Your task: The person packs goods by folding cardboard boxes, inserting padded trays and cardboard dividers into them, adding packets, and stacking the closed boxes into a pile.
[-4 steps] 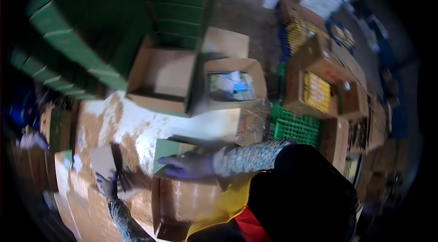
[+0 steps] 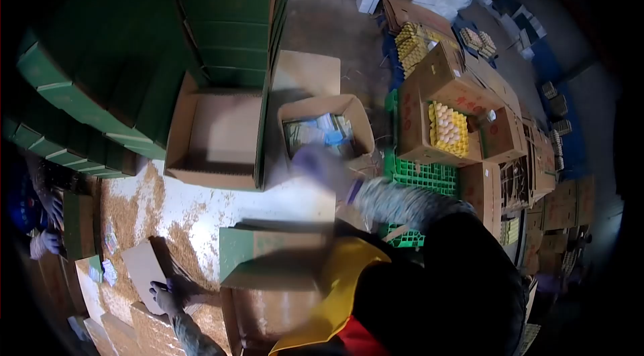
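My left hand (image 2: 165, 297), in a purple-and-grey glove, has its fingers on the lower edge of a flat cardboard sheet (image 2: 143, 267). That sheet stands tilted over a surface strewn with brown husk-like bits (image 2: 191, 222). Smeared by motion, my right hand (image 2: 325, 169) is just short of a small cardboard box (image 2: 365, 118) that holds blue and green packets (image 2: 320, 131). I cannot make out its fingers. Close to my body stands an open carton (image 2: 275, 306), its green-edged flap (image 2: 268, 255) raised at the far side.
Green cartons (image 2: 225, 17) are stacked at the back left, beside an open cardboard box (image 2: 225, 121). Right of my arm, an egg tray (image 2: 448, 129) sits in a carton above a green plastic crate (image 2: 422, 178). At far left, another person's gloved hands (image 2: 45, 243) are at a box.
My right hand has swung forward from above the carton flap to the box of packets. The view has shifted a little. My left hand stays at the cardboard sheet.
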Tool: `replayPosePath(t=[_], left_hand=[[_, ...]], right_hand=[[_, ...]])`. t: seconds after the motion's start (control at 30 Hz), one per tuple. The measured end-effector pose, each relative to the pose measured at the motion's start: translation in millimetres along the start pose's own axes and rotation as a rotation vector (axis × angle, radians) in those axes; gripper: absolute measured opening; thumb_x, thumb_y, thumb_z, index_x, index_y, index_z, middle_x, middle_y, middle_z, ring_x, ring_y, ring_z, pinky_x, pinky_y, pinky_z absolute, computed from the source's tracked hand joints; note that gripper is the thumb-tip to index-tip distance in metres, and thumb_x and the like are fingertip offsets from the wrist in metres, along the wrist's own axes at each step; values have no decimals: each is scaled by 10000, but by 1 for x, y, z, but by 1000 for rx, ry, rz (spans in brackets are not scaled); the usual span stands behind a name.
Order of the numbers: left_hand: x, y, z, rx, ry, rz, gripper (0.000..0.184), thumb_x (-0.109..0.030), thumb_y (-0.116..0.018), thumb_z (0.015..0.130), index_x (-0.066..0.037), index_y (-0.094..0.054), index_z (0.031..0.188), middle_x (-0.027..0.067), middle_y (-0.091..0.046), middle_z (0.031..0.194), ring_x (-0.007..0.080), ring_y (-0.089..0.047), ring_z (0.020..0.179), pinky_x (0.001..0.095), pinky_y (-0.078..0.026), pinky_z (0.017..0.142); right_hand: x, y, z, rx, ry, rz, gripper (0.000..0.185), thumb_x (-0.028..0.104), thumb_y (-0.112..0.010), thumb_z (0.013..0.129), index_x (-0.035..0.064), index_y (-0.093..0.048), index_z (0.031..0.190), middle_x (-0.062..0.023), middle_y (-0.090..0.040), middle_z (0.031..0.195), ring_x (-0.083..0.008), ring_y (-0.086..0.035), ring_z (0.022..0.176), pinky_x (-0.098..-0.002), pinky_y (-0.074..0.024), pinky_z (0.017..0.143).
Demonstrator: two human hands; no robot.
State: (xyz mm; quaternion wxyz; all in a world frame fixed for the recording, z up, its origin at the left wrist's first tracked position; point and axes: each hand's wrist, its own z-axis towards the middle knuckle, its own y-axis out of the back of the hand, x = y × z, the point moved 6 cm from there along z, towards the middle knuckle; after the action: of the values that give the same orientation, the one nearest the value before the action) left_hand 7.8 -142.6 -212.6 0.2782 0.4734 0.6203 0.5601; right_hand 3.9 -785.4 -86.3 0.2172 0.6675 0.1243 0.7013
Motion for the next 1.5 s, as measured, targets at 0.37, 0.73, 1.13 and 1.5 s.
replayPosePath(t=[0.37,0.73,1.13,1.5], left_hand=[[26,105,-153,-284,39,-333,356,-220,-479,961,2,-549,1231,250,-655,1007,400,-631,930,442,-490,778],[101,81,-317,-583,159,-828,411,-202,-428,992,110,-487,1254,282,-607,1153,354,-606,1018,392,-461,881],[-49,227,-409,-675,-82,-427,564,37,-596,734,-135,-555,1270,134,-593,1026,321,-612,805,397,-523,635],[-74,146,-441,512,-306,-1279,531,-162,-542,922,-79,-397,1426,142,-410,1449,238,-484,1260,370,-445,1000]], right_hand=[[-149,50,73,-47,367,-893,202,224,-626,767,113,-671,931,-43,-605,1070,-246,-541,1019,-404,-452,848],[-95,64,81,199,-90,-1027,237,208,-577,822,147,-701,1014,-91,-662,1030,-269,-610,980,-407,-493,842],[166,-147,-126,665,945,-10,384,159,-529,898,-59,-533,1213,-225,-557,1188,-361,-544,1091,-467,-406,992],[151,-212,-181,1355,983,-1247,641,161,-644,816,83,-378,1394,-290,-413,1357,-388,-537,1182,-445,-465,982]])
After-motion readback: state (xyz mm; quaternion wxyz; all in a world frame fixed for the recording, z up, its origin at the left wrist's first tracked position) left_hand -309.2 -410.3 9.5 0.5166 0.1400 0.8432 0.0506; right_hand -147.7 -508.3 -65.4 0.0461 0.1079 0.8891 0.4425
